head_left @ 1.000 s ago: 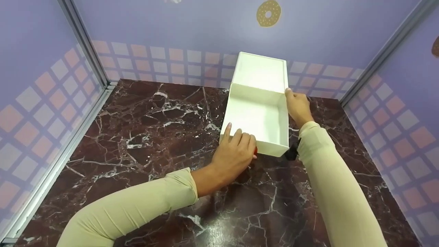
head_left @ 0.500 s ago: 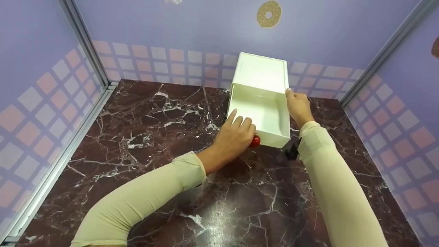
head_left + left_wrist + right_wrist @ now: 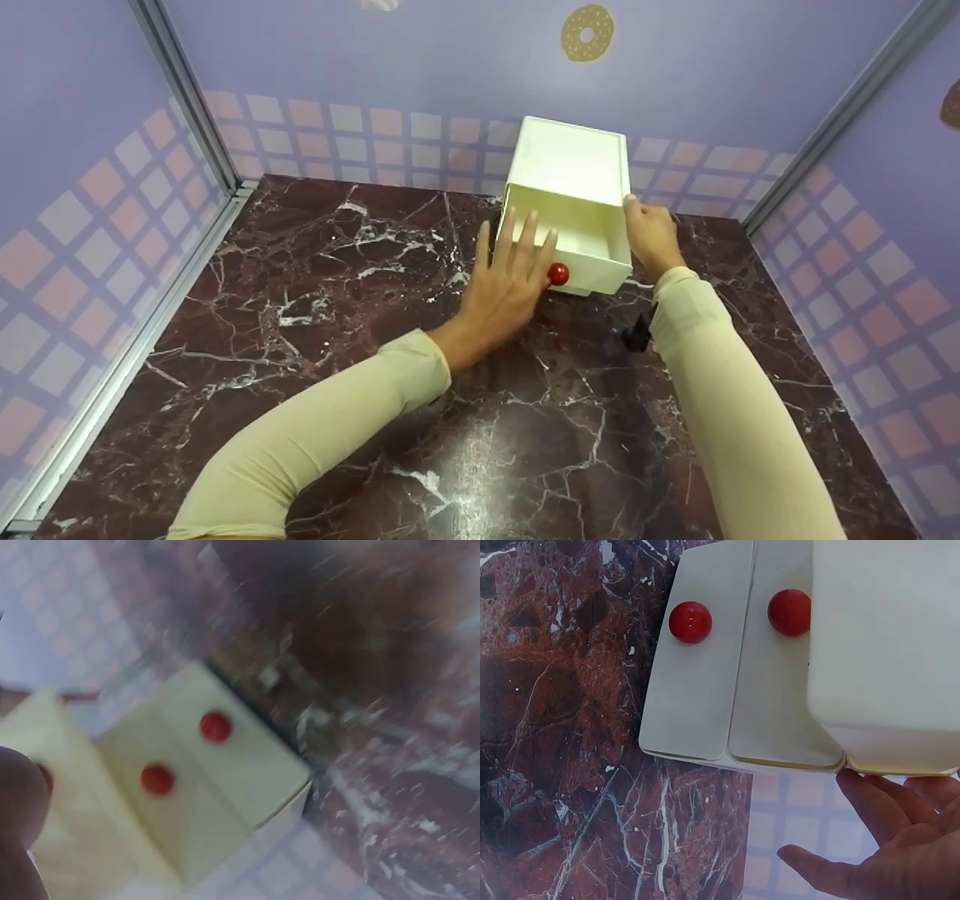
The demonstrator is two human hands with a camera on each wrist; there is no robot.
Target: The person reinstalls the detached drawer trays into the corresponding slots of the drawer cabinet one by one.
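Observation:
A white drawer cabinet (image 3: 574, 161) stands against the back wall, its top drawer (image 3: 596, 274) partly pulled out and bare inside as far as it shows. My left hand (image 3: 504, 292), fingers straight and spread, is at the left part of that drawer's front, beside its red knob (image 3: 558, 274). Two lower drawer fronts, each with a red knob (image 3: 691, 622), sit flush in the right wrist view. With relaxed fingertips (image 3: 870, 795), my right hand (image 3: 652, 236) touches the cabinet's right side near the front corner. The left wrist view is blurred; a finger (image 3: 19, 799) shows by the top drawer.
A dark red marble tabletop (image 3: 360, 300) lies under the cabinet. Purple walls (image 3: 337, 52) with pink and white squares enclose the back and both sides, with metal posts (image 3: 184, 90) at the corners. A small black object (image 3: 637, 334) shows by the right sleeve.
The top drawer has slid inward toward the back. My left hand moved forward with it, and its fingers went from bent over the front edge to straight. The right hand stayed put.

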